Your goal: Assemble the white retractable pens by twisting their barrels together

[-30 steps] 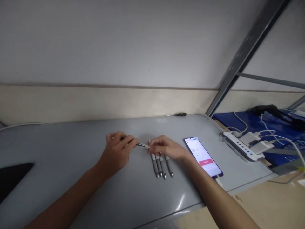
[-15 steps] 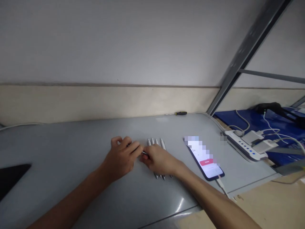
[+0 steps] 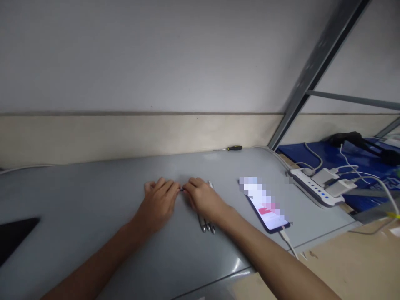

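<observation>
My left hand [image 3: 161, 198] is closed, its fingers curled and pinching one end of a thin, shiny pen [image 3: 181, 190]. My right hand [image 3: 203, 199] grips the other end, so only a short bright length shows between the two. Most of the pen is covered by my fingers. Beneath and beside my right hand lie several silver pens [image 3: 208, 227] side by side on the grey table [image 3: 103, 200]. Their middles are hidden by that hand; the lower tips and one upper end stick out.
A lit phone [image 3: 265, 208] with a charging cable lies right of my hands. Beyond it sits a white power strip [image 3: 315, 187] with plugged-in adapters. A screwdriver [image 3: 234, 148] rests by the wall. A black object [image 3: 17, 235] is at the left, and a metal post [image 3: 300, 98] rises behind.
My right hand has moved up slightly and turned, its fingers now level with my left hand's. More of the silver pens is covered. The view has shifted a little.
</observation>
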`<state>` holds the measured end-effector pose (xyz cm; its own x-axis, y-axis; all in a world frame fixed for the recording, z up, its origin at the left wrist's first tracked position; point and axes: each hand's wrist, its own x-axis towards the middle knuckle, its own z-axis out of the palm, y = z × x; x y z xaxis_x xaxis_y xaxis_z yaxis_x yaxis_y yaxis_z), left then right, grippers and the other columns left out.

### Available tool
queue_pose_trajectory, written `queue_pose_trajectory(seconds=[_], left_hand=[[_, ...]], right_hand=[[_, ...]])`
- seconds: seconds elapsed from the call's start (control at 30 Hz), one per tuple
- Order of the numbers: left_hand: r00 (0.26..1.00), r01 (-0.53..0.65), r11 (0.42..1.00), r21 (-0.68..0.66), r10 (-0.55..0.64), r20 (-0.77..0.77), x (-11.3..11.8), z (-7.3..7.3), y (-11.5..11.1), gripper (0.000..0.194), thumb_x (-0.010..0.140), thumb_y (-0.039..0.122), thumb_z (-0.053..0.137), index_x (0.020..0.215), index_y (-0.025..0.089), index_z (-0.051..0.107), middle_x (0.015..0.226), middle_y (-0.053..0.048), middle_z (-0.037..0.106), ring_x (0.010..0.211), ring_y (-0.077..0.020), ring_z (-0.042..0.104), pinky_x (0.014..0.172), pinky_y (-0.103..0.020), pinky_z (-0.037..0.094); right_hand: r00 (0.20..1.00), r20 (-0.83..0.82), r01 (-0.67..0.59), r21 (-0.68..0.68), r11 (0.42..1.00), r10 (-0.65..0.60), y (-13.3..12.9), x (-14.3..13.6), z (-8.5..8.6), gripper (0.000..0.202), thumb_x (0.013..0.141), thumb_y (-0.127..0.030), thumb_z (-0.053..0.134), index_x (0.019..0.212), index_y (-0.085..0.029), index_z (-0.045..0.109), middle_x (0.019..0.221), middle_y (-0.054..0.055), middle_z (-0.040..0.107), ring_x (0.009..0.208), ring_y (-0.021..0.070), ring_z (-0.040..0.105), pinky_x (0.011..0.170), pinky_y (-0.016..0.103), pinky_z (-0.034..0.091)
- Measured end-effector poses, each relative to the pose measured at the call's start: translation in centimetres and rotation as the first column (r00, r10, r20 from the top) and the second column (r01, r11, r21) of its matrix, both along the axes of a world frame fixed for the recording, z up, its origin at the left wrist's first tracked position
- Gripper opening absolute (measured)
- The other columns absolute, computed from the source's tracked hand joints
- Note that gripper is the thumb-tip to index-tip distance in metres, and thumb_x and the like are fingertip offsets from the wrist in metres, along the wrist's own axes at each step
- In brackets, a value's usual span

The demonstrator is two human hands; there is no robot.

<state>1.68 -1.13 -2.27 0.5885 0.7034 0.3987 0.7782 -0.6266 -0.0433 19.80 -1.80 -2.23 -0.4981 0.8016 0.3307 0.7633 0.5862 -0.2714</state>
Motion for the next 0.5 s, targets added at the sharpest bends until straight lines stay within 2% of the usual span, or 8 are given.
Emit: queue_pose_trajectory(seconds=[0.13, 0.27, 0.4, 0.5], left_hand=[[0.998, 0.029, 0.999, -0.028, -0.028, 0.05, 0.2, 0.1, -0.2, 0.03, 0.1, 0.022, 0.032, 0.089, 0.018, 0.06, 0.082, -0.004, 0.063, 0.083, -0.0223, 0.052, 0.078, -0.041, 0.029], [0.994, 0.031, 1.0, 0.002, -0.031, 0.105, 0.1, 0.1, 0.0, 0.027, 0.1, 0.024, 0.036, 0.091, 0.018, 0.06, 0.084, -0.005, 0.065, 0.083, -0.0216, 0.053, 0.077, -0.039, 0.028], [0.995, 0.034, 0.999, 0.007, -0.035, 0.098, -0.2, -0.1, 0.3, 0.025, 0.1, 0.025, 0.037, 0.102, 0.02, 0.061, 0.087, -0.004, 0.066, 0.084, -0.0218, 0.054, 0.077, -0.039, 0.028], [0.994, 0.044, 0.999, -0.019, -0.042, 0.102, -0.5, -0.2, 0.6, 0.025, 0.1, 0.024, 0.036, 0.103, 0.021, 0.061, 0.089, -0.004, 0.067, 0.085, -0.0217, 0.057, 0.076, -0.038, 0.028]], right_hand=[[0.989, -0.147, 0.021, -0.028, 0.999, -0.025, 0.1, 0.5, 0.1, 0.012, 0.094, -0.015, 0.052, 0.103, -0.014, 0.061, 0.099, 0.009, 0.064, 0.09, 0.0191, 0.057, 0.077, 0.028, 0.043], [0.983, -0.181, 0.007, -0.096, 0.995, -0.025, 0.1, 1.0, 0.5, 0.022, 0.097, -0.029, 0.053, 0.109, -0.013, 0.063, 0.094, 0.009, 0.068, 0.081, 0.0185, 0.06, 0.075, 0.029, 0.043], [0.989, -0.145, -0.007, -0.037, 0.999, 0.002, 0.4, 1.5, 0.6, 0.018, 0.097, -0.022, 0.051, 0.098, -0.015, 0.067, 0.092, 0.008, 0.069, 0.085, 0.0185, 0.059, 0.079, 0.03, 0.041], [0.981, -0.193, 0.026, 0.0, 1.0, -0.026, 0.5, 1.7, 0.5, 0.016, 0.091, -0.024, 0.061, 0.105, -0.016, 0.065, 0.097, 0.008, 0.068, 0.09, 0.0195, 0.058, 0.079, 0.03, 0.041]])
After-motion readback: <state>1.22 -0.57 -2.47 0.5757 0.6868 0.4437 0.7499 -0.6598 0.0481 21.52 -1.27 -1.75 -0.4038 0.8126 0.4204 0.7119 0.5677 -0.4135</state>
